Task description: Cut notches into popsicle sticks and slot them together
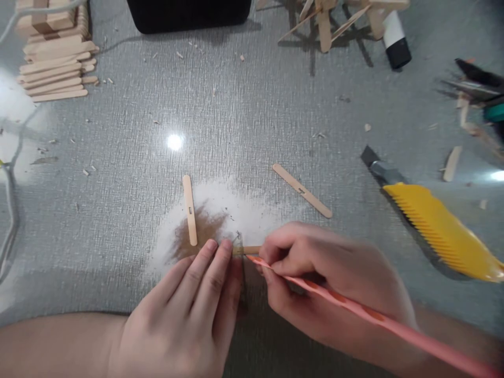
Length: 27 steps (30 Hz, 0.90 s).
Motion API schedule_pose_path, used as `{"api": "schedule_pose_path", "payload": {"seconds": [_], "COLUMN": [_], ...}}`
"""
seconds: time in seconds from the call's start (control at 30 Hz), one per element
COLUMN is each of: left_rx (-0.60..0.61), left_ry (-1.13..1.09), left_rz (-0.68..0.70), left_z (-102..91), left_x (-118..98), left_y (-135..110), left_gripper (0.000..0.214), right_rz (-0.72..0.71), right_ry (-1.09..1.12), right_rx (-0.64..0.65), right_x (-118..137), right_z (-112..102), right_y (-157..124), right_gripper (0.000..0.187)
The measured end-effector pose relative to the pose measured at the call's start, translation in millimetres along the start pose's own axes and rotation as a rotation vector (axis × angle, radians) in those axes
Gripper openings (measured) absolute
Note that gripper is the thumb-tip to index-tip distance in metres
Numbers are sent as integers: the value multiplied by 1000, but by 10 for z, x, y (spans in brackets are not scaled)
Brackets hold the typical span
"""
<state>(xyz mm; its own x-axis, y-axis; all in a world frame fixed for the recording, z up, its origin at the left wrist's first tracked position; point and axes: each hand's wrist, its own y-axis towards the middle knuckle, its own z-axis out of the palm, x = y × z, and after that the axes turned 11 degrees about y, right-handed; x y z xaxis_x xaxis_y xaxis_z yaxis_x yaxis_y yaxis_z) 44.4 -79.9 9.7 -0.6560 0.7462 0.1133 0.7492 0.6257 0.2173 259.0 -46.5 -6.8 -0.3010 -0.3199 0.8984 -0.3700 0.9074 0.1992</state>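
A pink pencil point(338, 299) with orange spots is gripped in my right hand point(315, 278), its point touching a craft stick point(252, 250) or resting right at its lower edge. My left hand point(189, 304) presses on the left part of this stick, fingertips down and fingers close together. By those fingertips a thin, see-through strip point(241, 262) crosses the stick; its kind is hard to make out. Both ends of the stick are hidden under my hands. Another craft stick point(189, 210) with a small slot lies beyond my left hand. One more slotted stick point(289, 179) lies slanted beyond my right hand.
Right of my hands lies a yellow-handled utility knife point(441, 226). Craft sticks point(59, 73) are piled at the far left. A black object point(189, 13), a wooden stick structure point(325, 26) and a glue tube point(397, 44) stand behind. Pale dust point(220, 194) and shavings are scattered about.
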Motion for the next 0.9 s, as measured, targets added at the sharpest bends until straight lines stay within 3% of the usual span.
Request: {"api": "schedule_pose_path", "payload": {"seconds": [0.2, 0.33, 0.6, 0.73, 0.9], "left_rx": [6, -6, -1, -16, -23], "left_ry": [7, -4, 11, -7, 51], "left_rz": [17, 6, 20, 17, 21], "left_z": [11, 11, 25, 43, 42], "left_x": [-4, -14, -11, -28, -73], "left_y": [-1, 6, -11, -17, -46], "left_gripper": [29, 29, 32, 28, 28], "right_rz": [14, 11, 20, -72, -192], "right_ry": [7, 11, 149, 35, -271], "right_rx": [-29, 21, 4, 0, 68], "right_x": [-10, -20, -5, -39, -126], "right_z": [4, 11, -44, -137, -155], "right_y": [-14, -24, -18, -104, -180], "right_gripper": [22, 25, 22, 20, 33]}}
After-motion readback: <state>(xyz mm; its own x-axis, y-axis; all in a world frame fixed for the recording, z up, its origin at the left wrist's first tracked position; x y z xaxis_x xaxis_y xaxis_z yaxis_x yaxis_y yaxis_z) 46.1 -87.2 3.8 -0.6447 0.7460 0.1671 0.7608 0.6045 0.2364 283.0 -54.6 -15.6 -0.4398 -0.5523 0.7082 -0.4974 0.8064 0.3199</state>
